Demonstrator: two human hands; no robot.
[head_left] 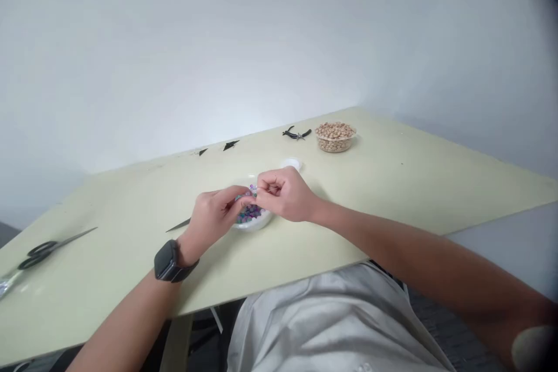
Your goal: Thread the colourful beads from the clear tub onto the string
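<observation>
1. The left hand [217, 209] reaches over the near-left rim of a rounded, pale bowl [251, 226], thumb and index finger stretched forward with their tips close together. Its grip is narrowed, but I cannot tell whether anything is pinched in it.
2. The right hand [288, 195] is at the bowl's right side, fingers curled inward and thumb drawn towards the index finger. What its grip holds, if anything, is hidden or too small to make out. The fingertips of both hands come together above the bowl; whether they touch is unclear.
3. Inside the bowl lie small beads [249, 213], rounded and glossy, in purple, teal and white. The bowl sits on the surface [392, 168], which is smooth, flat and pale yellow-green.
4. Just behind the right hand is a small, white, round dish [290, 163], partly covered by the knuckles.
5. Farther back stand a clear, round tub [335, 147], heaped with oval, tan pieces [335, 129] that look hard, and, to its left, pliers [300, 136] with black, curved handles.
6. Two dark, flat, triangular scraps [231, 145] lie near the back edge.
7. At the left lie scissors [51, 245] with black looped handles and slim, pointed blades.
8. A dark, squarish watch [165, 260] with a smooth face wraps the left wrist.
</observation>
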